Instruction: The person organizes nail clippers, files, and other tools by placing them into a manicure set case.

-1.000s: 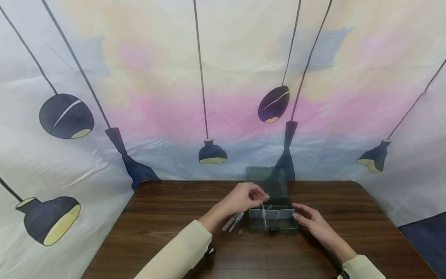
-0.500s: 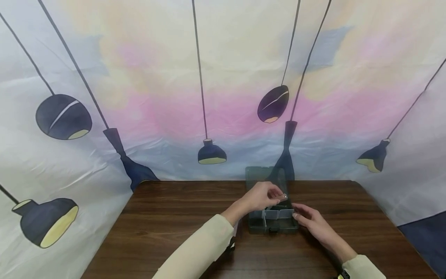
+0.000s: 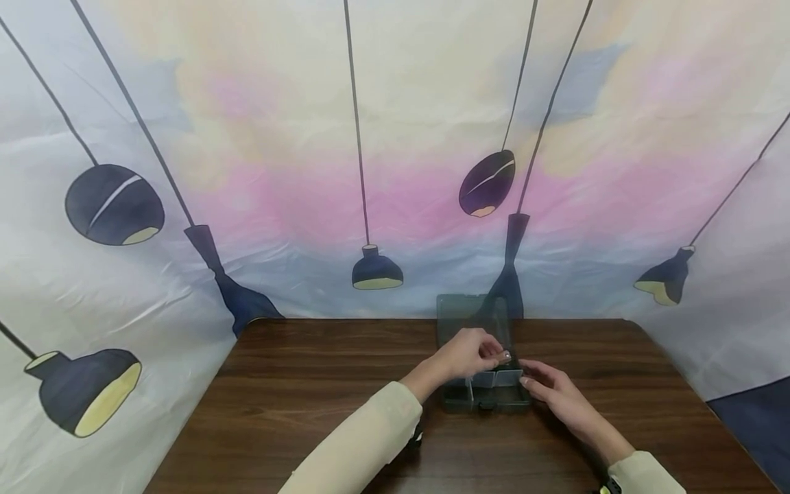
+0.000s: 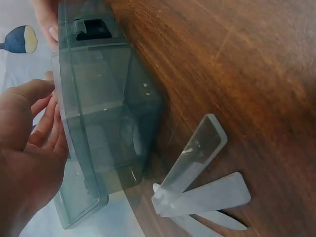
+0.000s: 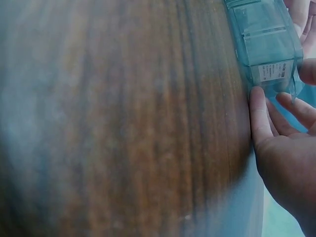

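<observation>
A translucent dark green plastic organizer box (image 3: pixel 457 401) with inner dividers stands on the table, its lid (image 3: pixel 453 310) raised at the back. My left hand (image 3: pixel 468 350) is above the rear compartments, thumb and fingertips together around a small shiny piece (image 3: pixel 507 355), too small to identify. In the left wrist view, the box wall (image 4: pixel 98 79) partly hides the fingertips of that hand (image 4: pixel 34 123). My right hand (image 3: pixel 558 394) touches the box's right side with fairly straight fingers. In the right wrist view, fingers of that hand (image 5: pixel 286 148) lie at the end bearing a printed label (image 5: pixel 274 71).
Beside the box on the left lies a fan of translucent and whitish strips (image 4: pixel 212 195), meeting at one end. The wooden table (image 3: pixel 296 384) reaches back to a patterned cloth (image 3: pixel 296 137) printed with hanging lamps.
My left hand has moved right and slightly down, from the box's left part to over its rear compartments, with the shiny piece at its fingertips. The right hand stays at the box's side.
</observation>
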`<control>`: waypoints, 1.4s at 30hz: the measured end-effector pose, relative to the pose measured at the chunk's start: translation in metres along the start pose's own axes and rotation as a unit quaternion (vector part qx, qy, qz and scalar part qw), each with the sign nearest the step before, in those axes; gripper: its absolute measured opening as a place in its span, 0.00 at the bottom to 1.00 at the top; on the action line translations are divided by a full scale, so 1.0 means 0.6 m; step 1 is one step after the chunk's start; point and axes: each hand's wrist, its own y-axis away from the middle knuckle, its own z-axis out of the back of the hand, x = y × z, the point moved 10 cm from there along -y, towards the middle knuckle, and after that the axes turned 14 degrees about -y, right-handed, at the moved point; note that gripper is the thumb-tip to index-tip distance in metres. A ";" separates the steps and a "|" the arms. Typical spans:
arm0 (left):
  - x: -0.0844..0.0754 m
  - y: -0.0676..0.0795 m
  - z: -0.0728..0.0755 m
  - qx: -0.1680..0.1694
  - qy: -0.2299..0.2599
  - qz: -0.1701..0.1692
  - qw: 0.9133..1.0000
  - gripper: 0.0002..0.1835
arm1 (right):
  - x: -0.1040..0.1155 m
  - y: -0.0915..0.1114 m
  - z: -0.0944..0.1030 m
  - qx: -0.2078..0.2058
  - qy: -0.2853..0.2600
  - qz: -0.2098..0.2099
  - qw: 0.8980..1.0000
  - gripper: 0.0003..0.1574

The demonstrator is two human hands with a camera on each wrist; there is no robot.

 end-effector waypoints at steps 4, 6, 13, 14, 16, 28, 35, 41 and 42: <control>0.002 0.005 0.010 -0.009 0.004 0.000 1.000 0.14 | -0.001 0.000 -0.001 -0.002 -0.002 -0.001 1.000 0.34; 0.003 0.010 0.017 -0.011 0.001 -0.004 1.000 0.15 | 0.001 0.002 -0.001 0.000 -0.003 0.001 1.000 0.35; 0.014 0.042 0.040 -0.010 -0.003 -0.020 1.000 0.17 | 0.000 0.004 0.001 -0.004 -0.003 0.001 1.000 0.35; 0.018 0.048 0.044 -0.010 -0.001 -0.019 1.000 0.17 | -0.001 0.004 0.002 -0.007 -0.004 -0.001 1.000 0.35; 0.027 0.061 0.051 -0.010 0.001 -0.017 1.000 0.17 | -0.002 0.003 0.003 -0.008 -0.002 -0.004 1.000 0.36; 0.094 0.132 0.069 -0.015 0.001 0.004 1.000 0.15 | -0.004 0.001 0.002 -0.008 -0.001 -0.003 1.000 0.37; 0.119 0.165 0.061 -0.011 0.018 0.015 1.000 0.12 | -0.002 -0.001 0.001 -0.008 0.005 -0.001 1.000 0.36; 0.131 0.182 0.038 0.009 0.036 0.029 0.999 0.13 | 0.000 -0.001 0.002 -0.009 0.002 -0.004 1.000 0.36; 0.131 0.184 0.035 0.014 0.037 0.027 0.999 0.13 | 0.000 -0.002 0.002 -0.009 0.001 -0.004 1.000 0.36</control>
